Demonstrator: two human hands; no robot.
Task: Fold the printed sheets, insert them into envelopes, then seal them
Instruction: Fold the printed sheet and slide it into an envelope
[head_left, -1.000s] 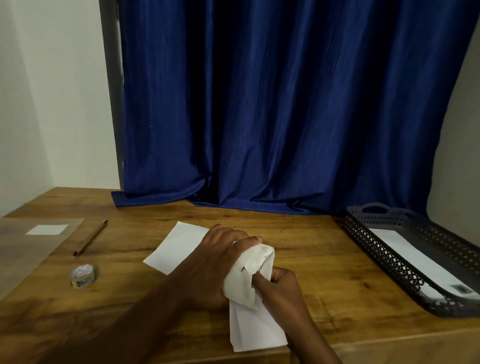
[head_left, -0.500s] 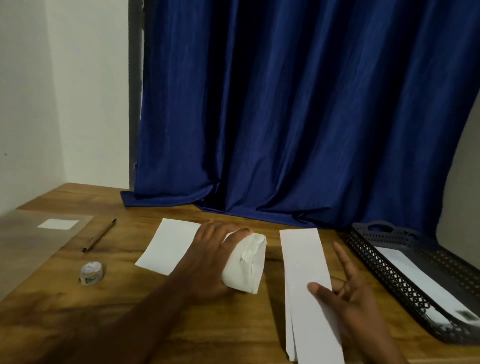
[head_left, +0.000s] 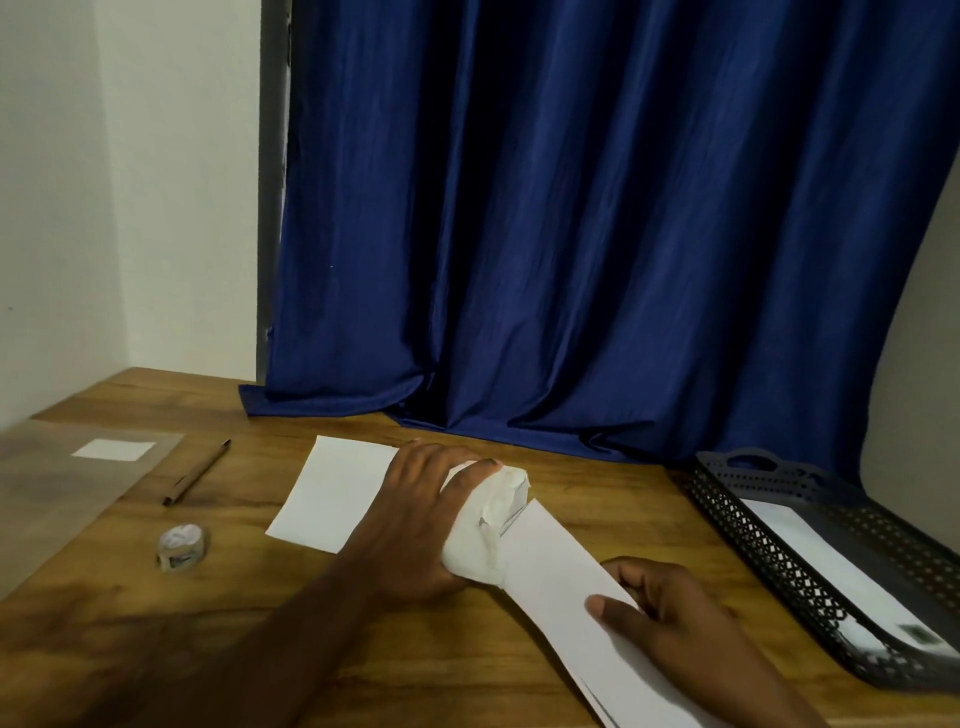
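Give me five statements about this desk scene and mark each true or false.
1. The right hand pinches the folded sheet. True.
2. The left hand holds the pen. False: it grips the open envelope; the pen lies untouched.
3. The tape roll sits in the black tray. False: it stands on the desk, left of the hands.
4. The tray holds white paper. True.
5. The curtain is red. False: blue.

The folded sheet (head_left: 561, 597) runs off the bottom edge; its far end (inside the envelope (head_left: 493, 525)) is hidden.
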